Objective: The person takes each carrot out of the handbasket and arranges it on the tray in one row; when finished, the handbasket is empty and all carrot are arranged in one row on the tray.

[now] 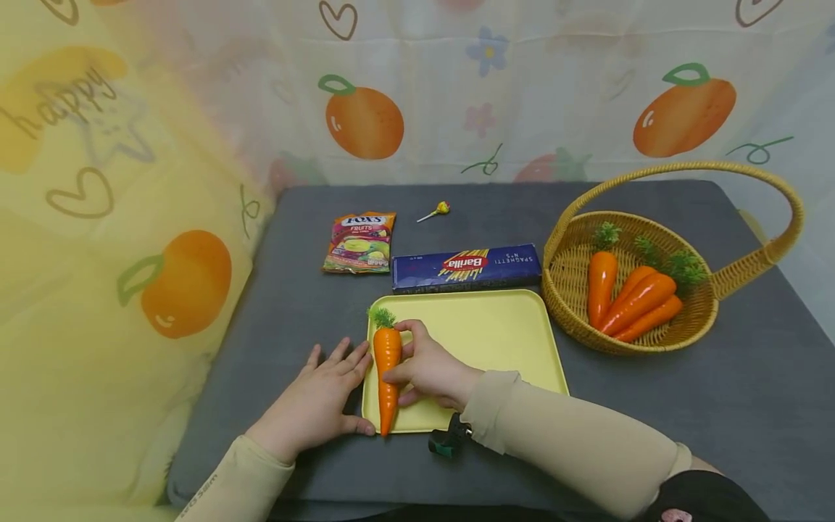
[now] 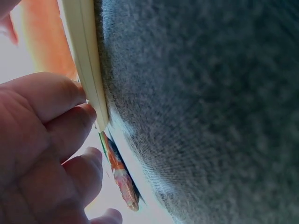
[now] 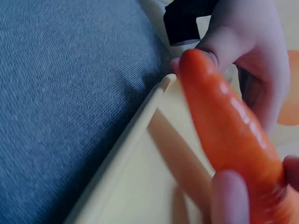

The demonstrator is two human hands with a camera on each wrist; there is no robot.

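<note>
Over the tray's (image 1: 496, 341) nine o'clock, the right hand (image 1: 437, 370) pinches a carrot (image 1: 388, 355), while the left hand (image 1: 320, 402), fingers spread, touches the tray there. A box (image 1: 466, 268) crowds twelve, a bag (image 1: 359, 243) sits at eleven, a basket (image 1: 570, 279) at two.

A candy bag (image 1: 359, 243) lies left of a lollipop (image 1: 443, 208) and a spaghetti box (image 1: 467, 269); a fruit-printed curtain (image 1: 430, 94) hangs behind.
</note>
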